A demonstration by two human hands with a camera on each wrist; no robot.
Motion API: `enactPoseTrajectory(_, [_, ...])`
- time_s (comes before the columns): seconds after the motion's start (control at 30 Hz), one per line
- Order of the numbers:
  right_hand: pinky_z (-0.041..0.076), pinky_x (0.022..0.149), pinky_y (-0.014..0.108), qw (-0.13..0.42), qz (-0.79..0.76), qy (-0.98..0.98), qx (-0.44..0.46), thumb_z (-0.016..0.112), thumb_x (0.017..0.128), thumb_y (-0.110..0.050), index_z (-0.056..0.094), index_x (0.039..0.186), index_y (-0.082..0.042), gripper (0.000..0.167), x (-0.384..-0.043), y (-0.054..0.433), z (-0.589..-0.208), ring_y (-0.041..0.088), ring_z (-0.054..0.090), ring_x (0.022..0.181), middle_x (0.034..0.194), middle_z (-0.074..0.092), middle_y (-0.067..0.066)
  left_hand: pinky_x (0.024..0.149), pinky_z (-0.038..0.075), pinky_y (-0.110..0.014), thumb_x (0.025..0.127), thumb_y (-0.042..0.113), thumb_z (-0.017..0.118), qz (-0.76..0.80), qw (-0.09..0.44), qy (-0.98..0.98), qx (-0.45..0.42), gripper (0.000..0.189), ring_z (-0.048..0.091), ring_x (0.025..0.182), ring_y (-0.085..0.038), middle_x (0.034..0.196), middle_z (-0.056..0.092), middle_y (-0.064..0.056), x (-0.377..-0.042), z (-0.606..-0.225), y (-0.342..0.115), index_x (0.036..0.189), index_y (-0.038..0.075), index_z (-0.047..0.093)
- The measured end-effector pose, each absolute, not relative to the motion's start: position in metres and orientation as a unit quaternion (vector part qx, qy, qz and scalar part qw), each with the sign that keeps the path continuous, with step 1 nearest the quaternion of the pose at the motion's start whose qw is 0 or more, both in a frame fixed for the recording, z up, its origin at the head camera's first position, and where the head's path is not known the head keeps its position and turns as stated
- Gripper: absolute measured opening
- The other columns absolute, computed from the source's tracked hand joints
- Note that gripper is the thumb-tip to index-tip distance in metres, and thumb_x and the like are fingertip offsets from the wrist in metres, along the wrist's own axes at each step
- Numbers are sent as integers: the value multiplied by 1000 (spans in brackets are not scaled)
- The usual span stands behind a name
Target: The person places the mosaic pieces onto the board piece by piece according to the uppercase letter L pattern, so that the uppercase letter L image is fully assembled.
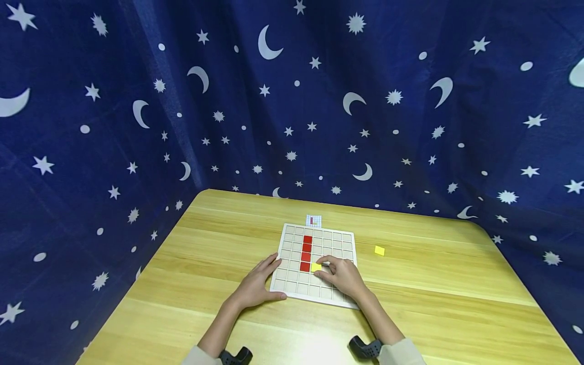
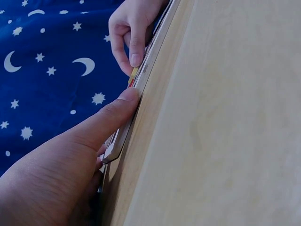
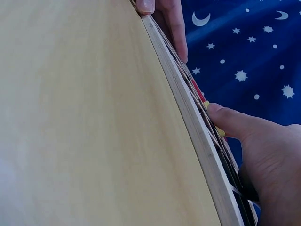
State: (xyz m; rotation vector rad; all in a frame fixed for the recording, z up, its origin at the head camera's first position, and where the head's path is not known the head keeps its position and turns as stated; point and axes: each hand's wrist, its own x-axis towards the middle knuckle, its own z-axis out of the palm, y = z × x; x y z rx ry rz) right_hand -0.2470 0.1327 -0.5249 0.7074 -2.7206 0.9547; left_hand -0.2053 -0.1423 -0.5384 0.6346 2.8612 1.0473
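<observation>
1. We see a white grid board (image 1: 319, 243) lying flat on a wooden table (image 1: 433, 304), with blue star-and-moon cloth (image 1: 137, 101) hung behind and to both sides.
2. Our right hand (image 1: 342, 276) lies over the board's near right part, fingers curled, and its fingertips press a yellow tile (image 1: 316, 267) down into a cell. In the right wrist view the thumb (image 3: 225, 117) lies on the yellow tile (image 3: 219, 132) at the board's edge.
3. The yellow tile sits just at 3 o'clock of the lowest red tile, touching it.
4. Red tiles (image 1: 306, 253) fill a straight column of four cells left of the board's middle, running from 12 to 6 o'clock.
5. Our left hand (image 1: 255, 286) rests on the board's near left corner, fingers straight and together along the left edge, thumb (image 2: 108, 117) pressed along the rim; it grips nothing.
6. A second yellow tile (image 1: 379, 250) lies loose on the table at 3 o'clock of the board, well apart from it.
7. A small pattern card (image 1: 313, 221) lies just past the board's far edge, at 12 o'clock.
</observation>
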Motion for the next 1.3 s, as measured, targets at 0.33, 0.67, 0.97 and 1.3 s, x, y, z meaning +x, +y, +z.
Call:
enactPoseTrajectory(0.33, [16, 44, 18, 89, 322, -911, 244, 74, 75, -40, 69, 96, -17, 31, -246, 132, -523, 0, 13, 46, 47, 22, -17, 103, 28, -50, 68, 66, 66, 337, 13, 919, 205, 98, 19, 136, -28, 152, 19, -2, -206, -538, -143, 144, 13, 34])
enactPoseTrajectory(0.67, [16, 44, 18, 90, 323, -910, 244, 75, 75, -38, 69, 95, -18, 30, -246, 133, -523, 0, 15, 47, 47, 22, -16, 102, 29, -51, 68, 65, 67, 334, 10, 919, 209, 98, 21, 136, -30, 152, 20, -3, -205, -539, -143, 144, 12, 35])
enactPoseTrajectory(0.97, [20, 41, 18, 102, 387, -879, 258, 70, 82, -27, 69, 93, -14, 18, -247, 134, -521, -3, 16, 42, 46, 25, -15, 102, 29, -51, 68, 67, 65, 333, 10, 920, 209, 98, 20, 136, -30, 152, 19, -2, -206, -540, -143, 144, 13, 34])
enactPoseTrajectory(1.3, [23, 40, 20, 121, 412, -872, 234, 69, 83, -26, 70, 94, -13, 17, -250, 142, -513, -2, 18, 42, 46, 26, -14, 103, 29, -50, 68, 67, 65, 335, 15, 920, 205, 98, 19, 136, -28, 152, 19, -1, -205, -540, -143, 144, 13, 34])
